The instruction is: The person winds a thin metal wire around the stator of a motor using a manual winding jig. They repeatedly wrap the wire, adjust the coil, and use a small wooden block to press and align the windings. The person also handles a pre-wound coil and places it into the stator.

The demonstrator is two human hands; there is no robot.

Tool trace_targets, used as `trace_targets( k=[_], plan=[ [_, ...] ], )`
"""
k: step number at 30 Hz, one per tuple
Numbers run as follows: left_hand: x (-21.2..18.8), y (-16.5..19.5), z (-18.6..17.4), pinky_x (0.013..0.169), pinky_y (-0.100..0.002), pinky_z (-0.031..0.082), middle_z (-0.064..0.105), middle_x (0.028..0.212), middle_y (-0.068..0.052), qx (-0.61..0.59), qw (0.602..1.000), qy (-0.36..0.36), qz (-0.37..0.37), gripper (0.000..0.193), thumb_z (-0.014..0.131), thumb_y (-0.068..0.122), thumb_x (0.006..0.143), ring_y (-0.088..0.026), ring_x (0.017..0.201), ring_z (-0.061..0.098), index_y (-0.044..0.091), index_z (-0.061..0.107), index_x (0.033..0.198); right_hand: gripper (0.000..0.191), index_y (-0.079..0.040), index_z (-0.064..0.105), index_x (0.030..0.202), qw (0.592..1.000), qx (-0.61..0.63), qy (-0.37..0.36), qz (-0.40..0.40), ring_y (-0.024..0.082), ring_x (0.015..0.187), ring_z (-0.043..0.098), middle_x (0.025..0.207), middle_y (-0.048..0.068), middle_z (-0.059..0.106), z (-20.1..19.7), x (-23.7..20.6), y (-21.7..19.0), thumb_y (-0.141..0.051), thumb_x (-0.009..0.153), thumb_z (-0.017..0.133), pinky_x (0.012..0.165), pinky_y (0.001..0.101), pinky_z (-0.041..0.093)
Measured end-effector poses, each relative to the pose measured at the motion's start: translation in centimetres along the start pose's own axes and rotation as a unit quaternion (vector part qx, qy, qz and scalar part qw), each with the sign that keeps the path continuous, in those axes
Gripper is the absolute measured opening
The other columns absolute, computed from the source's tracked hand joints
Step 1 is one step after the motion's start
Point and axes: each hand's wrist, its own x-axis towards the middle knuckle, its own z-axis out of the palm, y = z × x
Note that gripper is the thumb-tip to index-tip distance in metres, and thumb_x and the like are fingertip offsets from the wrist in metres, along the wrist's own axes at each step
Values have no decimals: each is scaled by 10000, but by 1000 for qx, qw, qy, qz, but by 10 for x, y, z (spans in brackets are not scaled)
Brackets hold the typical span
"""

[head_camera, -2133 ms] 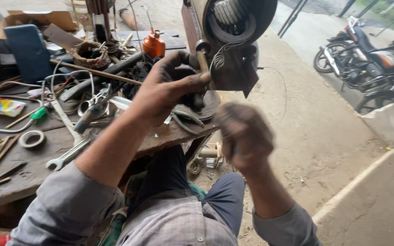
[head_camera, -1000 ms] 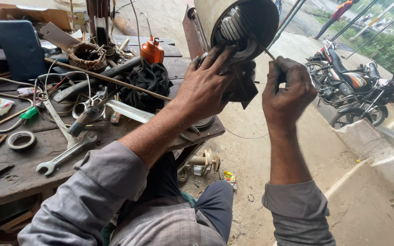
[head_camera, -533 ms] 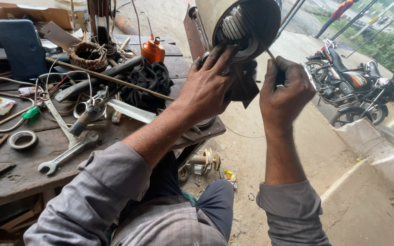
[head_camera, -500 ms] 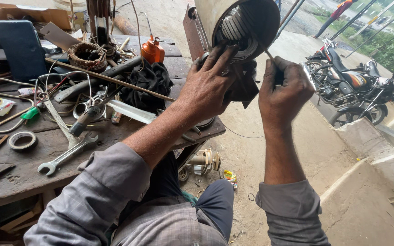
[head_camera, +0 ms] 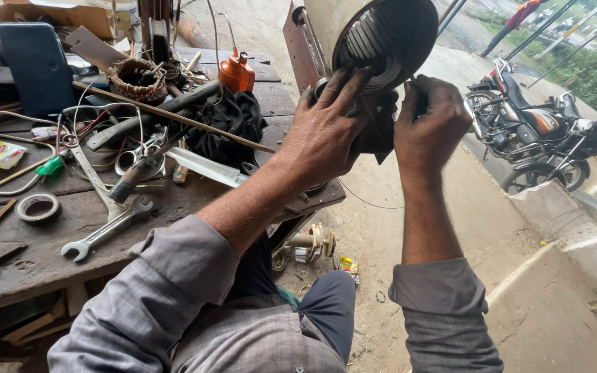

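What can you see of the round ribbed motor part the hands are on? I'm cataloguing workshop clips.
The round, dark motor housing with pale ribbed windings inside sits raised at the end of the worn wooden workbench, its open face tilted toward the camera. It looks like metal, grimy and used. The left hand presses spread fingers against its lower rim; the right hand grips at its right edge. A thin wire hangs below it.

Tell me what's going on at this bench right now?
A person seated at a cluttered wooden workbench works on a round motor housing raised at its edge. The left hand braces the housing's open face; the right hand is closed beside it, whatever it grips hidden. A spanner, tape roll and orange oil can lie untouched.
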Motion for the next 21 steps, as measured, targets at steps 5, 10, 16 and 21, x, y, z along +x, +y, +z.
trace_targets(
  k=[5, 10, 16, 21],
  plan=[
    [-2, -2, 3, 1104, -757, 326, 219, 1629, -198, -25, 998, 57, 20, 568, 750, 154, 809, -432, 1503, 185, 182, 657, 1368, 33, 5, 778, 981, 1000, -8, -11, 0, 265, 802, 764, 887, 145, 771, 4, 5, -6, -16, 958, 785, 735, 389, 583],
    [-1, 0, 5, 1125, -754, 318, 232, 1626, -192, -14, 998, 52, 21, 543, 749, 174, 813, -420, 1520, 187, 176, 663, 1349, 37, 7, 778, 946, 1000, -16, -19, -4, 282, 799, 764, 892, 151, 769, 14, 18, -1, -18, 919, 785, 749, 404, 581],
    [-2, 1, 2, 1162, -711, 320, 257, 1639, -180, -16, 999, 33, 16, 503, 750, 177, 808, -402, 1534, 199, 179, 683, 1306, 274, 21, 774, 837, 998, -49, -39, 19, 337, 686, 743, 762, 180, 734, 21, 37, 9, -201, 914, 916, 633, 439, 540],
    [0, 1, -1, 1128, -718, 335, 259, 1627, -223, -30, 997, 58, 30, 467, 756, 232, 882, -427, 1519, 222, 126, 674, 1329, 168, -30, 783, 979, 997, 38, -55, 42, 229, 758, 788, 894, 99, 794, 5, 43, 24, -116, 886, 892, 712, 364, 591]
  ],
)
